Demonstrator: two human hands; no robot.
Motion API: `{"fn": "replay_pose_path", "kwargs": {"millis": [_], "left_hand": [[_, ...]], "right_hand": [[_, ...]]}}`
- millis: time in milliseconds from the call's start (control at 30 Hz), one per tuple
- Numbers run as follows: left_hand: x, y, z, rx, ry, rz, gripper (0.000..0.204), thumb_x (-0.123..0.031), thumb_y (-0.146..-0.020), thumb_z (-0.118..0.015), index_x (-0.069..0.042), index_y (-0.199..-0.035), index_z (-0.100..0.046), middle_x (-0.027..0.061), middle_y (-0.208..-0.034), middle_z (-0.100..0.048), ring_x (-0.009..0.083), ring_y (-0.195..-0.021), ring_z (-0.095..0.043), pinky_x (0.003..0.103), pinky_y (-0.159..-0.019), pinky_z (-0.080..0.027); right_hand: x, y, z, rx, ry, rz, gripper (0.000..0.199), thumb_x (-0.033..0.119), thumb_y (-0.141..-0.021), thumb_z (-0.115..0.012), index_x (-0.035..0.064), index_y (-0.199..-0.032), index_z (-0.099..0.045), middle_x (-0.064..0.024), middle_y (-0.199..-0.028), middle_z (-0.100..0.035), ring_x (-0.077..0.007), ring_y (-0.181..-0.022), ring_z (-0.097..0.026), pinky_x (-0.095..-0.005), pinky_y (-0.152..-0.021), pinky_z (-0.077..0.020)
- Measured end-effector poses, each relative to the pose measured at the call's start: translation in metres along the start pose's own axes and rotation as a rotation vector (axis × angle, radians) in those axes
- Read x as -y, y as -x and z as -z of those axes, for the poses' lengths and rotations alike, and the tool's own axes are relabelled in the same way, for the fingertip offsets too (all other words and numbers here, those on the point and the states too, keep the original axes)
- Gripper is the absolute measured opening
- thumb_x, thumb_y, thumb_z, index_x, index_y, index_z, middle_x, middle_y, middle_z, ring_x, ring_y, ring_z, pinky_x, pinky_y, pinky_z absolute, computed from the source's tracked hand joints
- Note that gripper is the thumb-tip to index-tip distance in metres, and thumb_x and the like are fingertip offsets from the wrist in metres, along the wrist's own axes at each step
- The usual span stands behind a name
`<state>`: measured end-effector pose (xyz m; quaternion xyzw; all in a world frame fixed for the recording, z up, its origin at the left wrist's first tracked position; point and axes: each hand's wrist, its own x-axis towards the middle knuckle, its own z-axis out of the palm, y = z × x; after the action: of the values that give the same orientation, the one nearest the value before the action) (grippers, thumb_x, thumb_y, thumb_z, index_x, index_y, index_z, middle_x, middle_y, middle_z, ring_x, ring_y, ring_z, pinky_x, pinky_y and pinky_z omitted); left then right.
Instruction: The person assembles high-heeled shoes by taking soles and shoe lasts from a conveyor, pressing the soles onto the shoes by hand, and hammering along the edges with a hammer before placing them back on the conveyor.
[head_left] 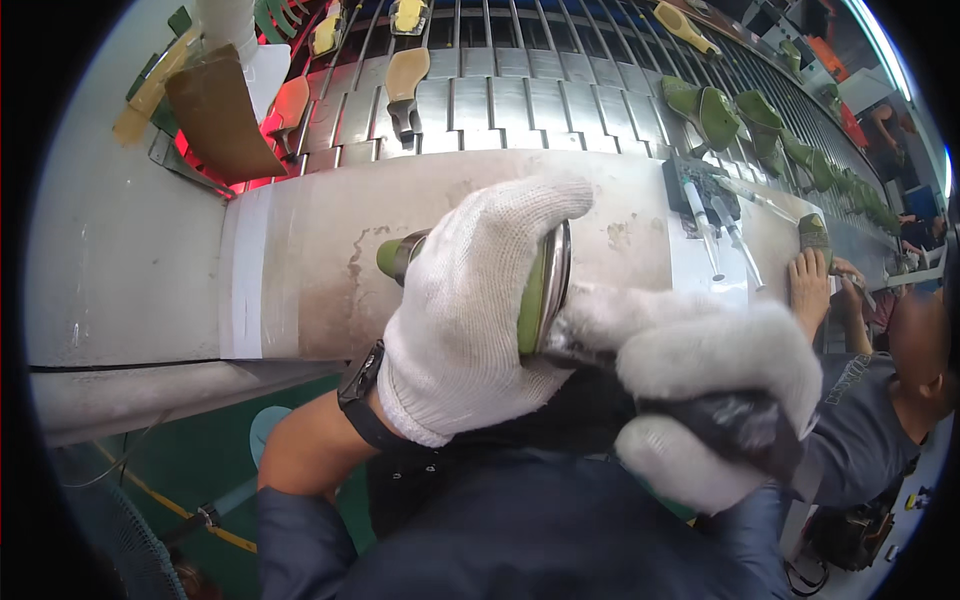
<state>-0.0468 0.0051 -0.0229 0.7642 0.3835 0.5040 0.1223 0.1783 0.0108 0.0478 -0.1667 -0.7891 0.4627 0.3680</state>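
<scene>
White knitted gloves cover both of the person's hands. The left hand (470,310) wraps its fingers around a green shoe last (535,295) with a silvery metal plate, holding it above the near edge of the pale metal bench (300,270). The right hand (700,390) is curled tightly around a dark tool (730,420) that touches the last's lower end; what kind of tool it is cannot be told. One black watch (360,385) sits on the left wrist.

Beyond the bench's far edge runs a slatted conveyor (500,100). At least three tan-soled lasts ride on it near the middle, one of them (405,80) standing upright, and a row of green lasts (715,110) curves away along its right side; their number is unclear. Two white syringes (705,225) lie near the bench's right end. Past them, one co-worker's bare hand (808,285) rests at the bench's right edge.
</scene>
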Motion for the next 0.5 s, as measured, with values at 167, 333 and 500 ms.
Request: {"fn": "replay_pose_path", "kwargs": {"millis": [167,333,500], "left_hand": [[-0.006,0.011,0.0,0.036,0.008,0.015,0.082,-0.005,-0.075,-0.091,0.004,-0.146,-0.053,0.0226,-0.142,-0.065,0.0398,-0.131,-0.067,0.046,-0.112,-0.052],[-0.009,0.021,-0.009,-0.059,-0.032,-0.082,0.081,-0.009,-0.076,-0.091,0.004,-0.146,-0.053,0.0231,-0.142,-0.065,0.0417,-0.129,-0.067,0.05,-0.114,-0.05],[-0.003,0.069,-0.012,-0.057,-0.054,-0.153,0.05,-0.022,-0.093,-0.079,0.003,-0.132,-0.061,0.0261,-0.125,-0.07,0.0442,-0.112,-0.071,0.059,-0.107,-0.053]], "right_hand": [[0.014,0.002,0.003,-0.082,0.087,-0.175,0.05,0.01,-0.089,-0.087,-0.0046,-0.13,-0.064,-0.025,-0.135,-0.072,-0.0349,-0.121,-0.072,-0.0482,-0.108,-0.058],[0.011,0.003,-0.008,-0.291,-0.147,-0.382,0.058,0.016,-0.092,-0.087,-0.005,-0.138,-0.059,-0.0254,-0.133,-0.072,-0.0343,-0.119,-0.074,-0.0493,-0.107,-0.0607],[-0.017,0.027,-0.021,-0.016,-0.279,-0.17,0.036,0.01,-0.095,-0.08,-0.0072,-0.123,-0.065,-0.0313,-0.128,-0.074,-0.0404,-0.121,-0.075,-0.0475,-0.108,-0.0596]]}}
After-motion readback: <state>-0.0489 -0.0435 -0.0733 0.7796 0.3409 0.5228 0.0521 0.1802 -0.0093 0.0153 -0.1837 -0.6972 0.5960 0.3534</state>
